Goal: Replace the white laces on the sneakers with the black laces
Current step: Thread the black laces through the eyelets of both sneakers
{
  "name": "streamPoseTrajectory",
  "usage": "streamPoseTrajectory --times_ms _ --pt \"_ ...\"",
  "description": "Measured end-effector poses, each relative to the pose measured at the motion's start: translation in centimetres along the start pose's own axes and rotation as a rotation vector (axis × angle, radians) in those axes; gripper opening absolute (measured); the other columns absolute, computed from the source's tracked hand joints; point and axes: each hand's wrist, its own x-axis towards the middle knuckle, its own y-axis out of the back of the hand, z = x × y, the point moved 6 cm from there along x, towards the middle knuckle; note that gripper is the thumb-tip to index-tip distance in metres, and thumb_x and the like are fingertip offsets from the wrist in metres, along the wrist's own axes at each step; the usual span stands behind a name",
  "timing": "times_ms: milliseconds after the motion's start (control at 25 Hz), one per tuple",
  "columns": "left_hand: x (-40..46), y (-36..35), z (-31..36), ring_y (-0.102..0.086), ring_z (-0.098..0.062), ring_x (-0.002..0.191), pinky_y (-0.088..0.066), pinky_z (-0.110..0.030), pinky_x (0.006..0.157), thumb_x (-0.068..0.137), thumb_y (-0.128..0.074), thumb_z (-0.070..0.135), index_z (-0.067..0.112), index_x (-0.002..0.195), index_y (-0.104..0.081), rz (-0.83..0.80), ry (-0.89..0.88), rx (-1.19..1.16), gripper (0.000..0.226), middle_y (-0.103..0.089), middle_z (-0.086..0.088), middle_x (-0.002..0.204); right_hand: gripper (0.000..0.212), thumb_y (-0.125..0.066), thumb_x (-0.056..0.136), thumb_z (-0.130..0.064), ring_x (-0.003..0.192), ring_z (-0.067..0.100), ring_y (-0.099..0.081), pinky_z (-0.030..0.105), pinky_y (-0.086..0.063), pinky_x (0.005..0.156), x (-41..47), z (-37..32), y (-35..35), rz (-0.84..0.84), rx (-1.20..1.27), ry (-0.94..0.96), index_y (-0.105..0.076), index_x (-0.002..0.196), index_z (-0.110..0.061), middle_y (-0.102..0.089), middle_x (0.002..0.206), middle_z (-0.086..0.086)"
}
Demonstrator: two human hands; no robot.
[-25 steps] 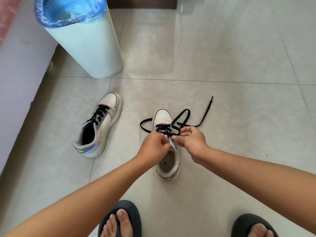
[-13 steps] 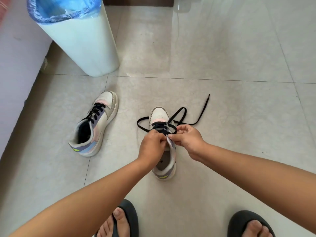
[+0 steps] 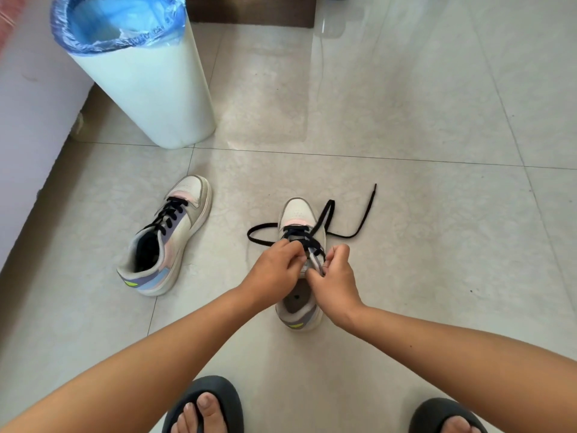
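Black lace trails beyond both hands; left hand and right hand each pinch it over the sneaker tongue.

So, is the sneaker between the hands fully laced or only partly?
Only partly. On the sneaker, the black lace crosses just the lower eyelets, and its loose ends lie on the floor at both sides.
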Motion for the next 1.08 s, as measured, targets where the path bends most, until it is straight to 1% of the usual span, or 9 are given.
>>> streamPoseTrajectory --times_ms 80,160,280,440,600,760,840,1000,1080 --pt "-1.1 1.2 0.4 -0.045 -0.002 0.066 -0.033 -0.014 0.062 0.094 -0.052 0.016 0.019 0.078 -0.055 -0.092 -0.068 -0.033 0.016 -0.049 0.012 0.070 0.029 -0.055 0.081 -0.008 0.063 0.020 -0.046 0.034 -0.045 0.055 0.7 0.5 1.2 0.083 -0.014 -0.079 -0.028 0.088 -0.018 -0.044 0.071 -0.003" --pt "-3.2 2.1 -1.0 -0.049 0.001 0.061 -0.037 -0.011 0.059 0.093 -0.053 0.022 0.029 0.073 -0.052 -0.323 -0.038 -0.003 0.021 -0.052 0.017 0.064 0.026 -0.055 0.082 -0.009 0.058 0.021 -0.054 0.041 -0.055 0.052 1.6 1.2 2.5 0.057 0.000 -0.182 -0.030 0.085 -0.017 -0.047 0.078 0.002" --pt "-6.3 4.5 -5.8 -0.053 0.000 0.062 -0.042 -0.015 0.062 0.092 -0.051 0.031 0.034 0.070 -0.050 -0.627 0.145 0.292 0.022 -0.054 0.013 0.065 0.032 -0.061 0.082 -0.010 0.040 0.016 -0.054 0.034 -0.056 0.046 1.9 2.3 3.1 -0.077 0.105 -0.322 -0.031 0.086 -0.021 -0.044 0.088 0.004" --pt "-6.9 6.9 -9.5 -0.048 -0.007 0.069 -0.039 -0.019 0.062 0.093 -0.048 0.033 0.034 0.066 -0.040 -0.611 0.265 0.684 0.028 -0.047 0.011 0.072 0.045 -0.069 0.079 -0.009 0.042 0.010 -0.046 0.028 -0.050 0.046 1.4 3.4 2.3 -0.264 0.313 -0.538 -0.038 0.111 -0.015 -0.049 0.085 0.007" --pt "-6.2 6.4 -8.5 -0.048 -0.002 0.066 -0.037 -0.013 0.058 0.092 -0.049 0.035 0.035 0.070 -0.045 -0.581 0.211 0.647 0.022 -0.050 0.014 0.073 0.028 -0.060 0.086 -0.043 0.049 0.011 -0.030 0.022 -0.028 0.045 2.8 2.7 3.2 -0.263 0.389 -0.627 -0.052 0.082 -0.017 -0.035 0.058 -0.003" --pt "-5.6 6.1 -7.2 -0.044 -0.003 0.059 -0.031 -0.012 0.052 0.091 -0.050 0.035 0.036 0.066 -0.045 -0.608 0.204 0.645 0.026 -0.048 0.012 0.068 0.027 -0.053 0.090 -0.022 0.047 0.011 -0.023 0.021 -0.020 0.045 4.8 1.8 3.4 -0.165 0.320 -0.630 -0.043 0.066 -0.016 -0.029 0.053 -0.002" --pt "-5.8 6.4 -7.3 -0.045 -0.003 0.061 -0.034 -0.013 0.055 0.089 -0.049 0.033 0.035 0.064 -0.044 -0.665 0.240 0.658 0.026 -0.049 0.012 0.069 0.026 -0.047 0.086 -0.015 0.048 0.011 -0.027 0.022 -0.025 0.049 5.2 1.5 3.4 -0.148 0.489 -0.644 -0.040 0.061 -0.017 -0.032 0.052 -0.002" --pt "-7.5 7.8 -9.0 -0.053 -0.003 0.062 -0.045 -0.018 0.063 0.085 -0.053 0.032 0.032 0.065 -0.051 -0.833 0.444 0.504 0.020 -0.058 0.011 0.071 0.026 -0.050 0.074 -0.025 0.065 0.017 -0.050 0.030 -0.044 0.074 5.2 0.9 5.4 -0.233 1.077 -0.602 -0.050 0.050 -0.015 -0.052 0.063 0.002" --pt "-7.6 8.8 -9.8 -0.054 -0.003 0.060 -0.047 -0.018 0.062 0.084 -0.054 0.032 0.031 0.065 -0.052 -0.821 0.483 0.487 0.019 -0.060 0.010 0.070 0.033 -0.055 0.073 -0.031 0.064 0.019 -0.051 0.034 -0.045 0.079 5.7 1.1 7.8 -0.205 1.175 -0.545 -0.045 0.045 -0.016 -0.050 0.059 0.002"
